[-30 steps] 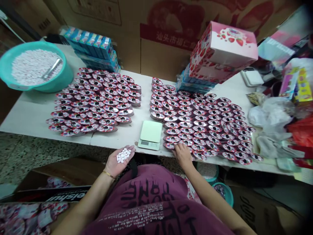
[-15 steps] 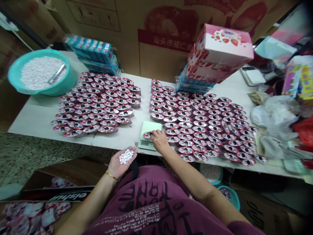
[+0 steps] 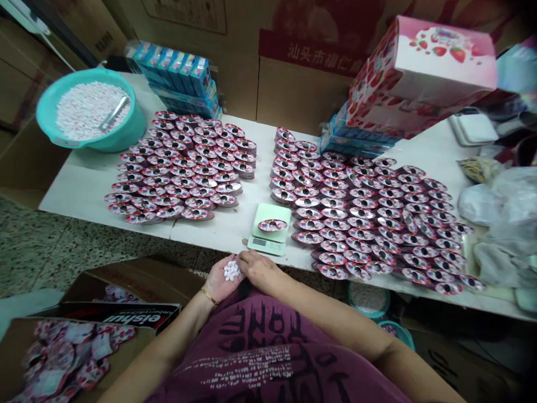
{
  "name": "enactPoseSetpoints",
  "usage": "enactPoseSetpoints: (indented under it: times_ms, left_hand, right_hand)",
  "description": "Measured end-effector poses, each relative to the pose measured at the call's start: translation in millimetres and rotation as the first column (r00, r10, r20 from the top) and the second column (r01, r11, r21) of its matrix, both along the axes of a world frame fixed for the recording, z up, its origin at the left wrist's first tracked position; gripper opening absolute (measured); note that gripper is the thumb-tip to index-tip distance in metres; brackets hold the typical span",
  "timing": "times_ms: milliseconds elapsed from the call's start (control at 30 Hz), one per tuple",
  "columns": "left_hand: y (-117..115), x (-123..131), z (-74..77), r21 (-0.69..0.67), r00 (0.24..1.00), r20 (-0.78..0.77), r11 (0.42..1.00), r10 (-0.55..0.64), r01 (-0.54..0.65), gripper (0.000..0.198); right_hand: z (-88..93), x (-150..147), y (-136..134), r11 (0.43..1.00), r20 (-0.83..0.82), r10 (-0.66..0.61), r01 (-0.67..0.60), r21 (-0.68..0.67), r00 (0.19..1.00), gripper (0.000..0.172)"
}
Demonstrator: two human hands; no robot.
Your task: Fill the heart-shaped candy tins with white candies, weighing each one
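Note:
My left hand (image 3: 221, 282) is cupped palm up in front of the table's edge, holding a small heap of white candies (image 3: 232, 271). Against its fingertips, my right hand (image 3: 260, 271) has its fingers bent and pressed together; whatever is between them is hidden. Just beyond both hands, a pale green digital scale (image 3: 272, 210) sits at the table's front edge. One oval-topped red and white pack (image 3: 272, 225) rests on its plate, untouched by either hand. The scale's display is too small to read.
Rows of similar packs (image 3: 180, 163) stand left and right of the scale. A turquoise basin (image 3: 130, 130) of white candies with a metal scoop (image 3: 114, 113) is at the far left. Strawberry-printed boxes (image 3: 436, 61) and blue boxes (image 3: 184, 78) stand behind. An open carton (image 3: 126, 285) is below left.
My right hand has let go of the pack on the scale and moved back to my left hand. The left hand has come in closer, still cupping the candies. The view has shifted.

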State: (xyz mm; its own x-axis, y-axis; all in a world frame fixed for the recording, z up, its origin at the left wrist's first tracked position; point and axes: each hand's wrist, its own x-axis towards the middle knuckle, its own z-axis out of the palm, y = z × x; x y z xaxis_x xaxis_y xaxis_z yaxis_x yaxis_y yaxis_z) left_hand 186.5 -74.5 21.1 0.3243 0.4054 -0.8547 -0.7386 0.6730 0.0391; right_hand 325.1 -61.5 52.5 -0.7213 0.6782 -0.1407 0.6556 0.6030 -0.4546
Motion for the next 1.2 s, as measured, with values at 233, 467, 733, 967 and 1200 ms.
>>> enactPoseSetpoints:
  times_ms: [233, 467, 733, 967, 1200]
  left_hand:
    - [-1.8, -6.8, 2.0, -0.031, 0.998, -0.045, 0.999, -0.04, 0.038, 0.014]
    - [6.1, -2.0, 2.7, -0.058, 0.997, -0.066, 0.998, -0.024, 0.02, 0.016]
    - [8.3, -3.0, -1.7, 0.009, 0.999, 0.035, 0.999, -0.033, 0.033, 0.014]
    - [12.0, -13.7, 6.0, 0.085, 0.98, 0.189, 0.995, -0.061, 0.045, 0.018]
    - [22.0, -27.5, 8.3, 0.106, 0.984, 0.171, 0.994, -0.053, 0.035, 0.019]
  right_hand:
    - [-6.0, -6.7, 1.1, 1.0, 0.024, 0.022, -0.022, -0.004, 0.999, 0.01]
    - [-5.7, -8.0, 3.4, 0.999, 0.008, 0.013, -0.013, 0.05, 1.0, 0.008]
    - [-5.4, 24.7, 21.1, 0.991, -0.107, -0.109, 0.116, 0.063, 0.988, 0.023]
    - [-43.9, 78.0, 83.9, 0.946, -0.032, -0.318, 0.315, -0.082, 0.947, 0.042]
    - [-51.9, 84.8, 73.4, 0.376, -0.325, -0.924, 0.337, -0.863, 0.2, 0.033]
